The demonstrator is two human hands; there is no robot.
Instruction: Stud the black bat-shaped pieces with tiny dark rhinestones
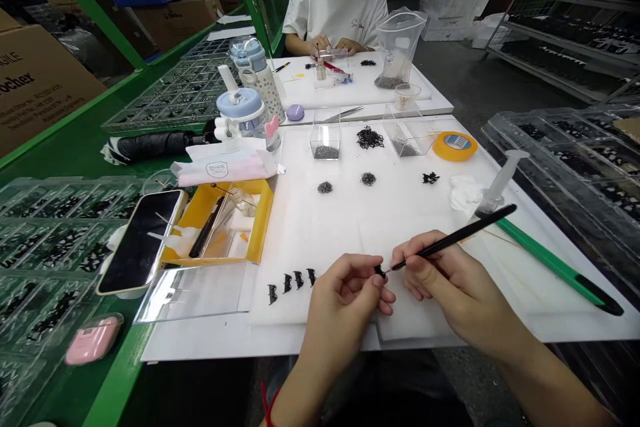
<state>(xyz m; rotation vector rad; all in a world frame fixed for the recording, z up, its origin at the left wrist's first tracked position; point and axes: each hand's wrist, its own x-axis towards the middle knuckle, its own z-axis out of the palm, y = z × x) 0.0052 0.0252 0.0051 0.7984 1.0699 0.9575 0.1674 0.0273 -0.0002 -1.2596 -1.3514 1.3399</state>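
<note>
Between thumb and fingers, my left hand (345,297) pinches a small black part (380,271) above the white foam sheet. My right hand (445,277) grips a slim black pen-like tool (465,230). Its thin tip meets or nearly meets the small black part; contact is too fine to tell. Left of my left hand, several similar black parts (298,279) stand in a row on the foam (330,227). Farther up lie small piles of tiny dark pieces (368,179), a heap of black bits (370,138) and a few black pieces (431,177).
A yellow tray (265,220) with tools and a phone (143,240) lie left. To the right are yellow tape (454,146), a syringe (503,180) and a green-handled tool (555,263). Clear boxes (325,133) stand behind. Across the table sits a person (335,7) at work.
</note>
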